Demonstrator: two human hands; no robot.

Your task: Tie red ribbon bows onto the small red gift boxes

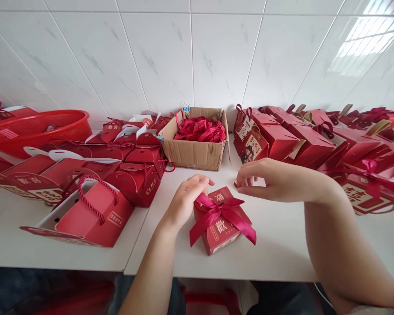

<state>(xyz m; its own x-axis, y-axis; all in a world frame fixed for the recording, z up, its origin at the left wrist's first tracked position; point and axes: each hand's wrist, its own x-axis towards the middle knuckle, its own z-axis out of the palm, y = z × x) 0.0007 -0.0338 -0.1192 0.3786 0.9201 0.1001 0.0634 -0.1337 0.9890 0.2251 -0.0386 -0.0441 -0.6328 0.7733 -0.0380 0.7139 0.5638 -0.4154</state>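
Note:
A small red gift box point(213, 247) with pale characters lies on the white table in front of me. Across its top sits a magenta ribbon bow point(221, 211), tails spread to both sides. My left hand point(187, 199) curves round the box's far left corner, its fingertips partly hidden. Just right of the box, my right hand point(265, 179) hovers with bent fingers and the thumb apart from them. A small dark red piece point(236, 183) shows by its fingertips; I cannot tell whether they touch it. Loose red ribbons point(202, 130) fill a cardboard box point(193, 154) beyond my hands.
Several red boxes point(144, 183) crowd the left side, one open with a rope handle point(100, 205). A red plastic basin point(68, 120) stands behind them. More red boxes point(279, 138) line the right, including one with a bow point(371, 186). A tiled wall point(157, 57) closes the back.

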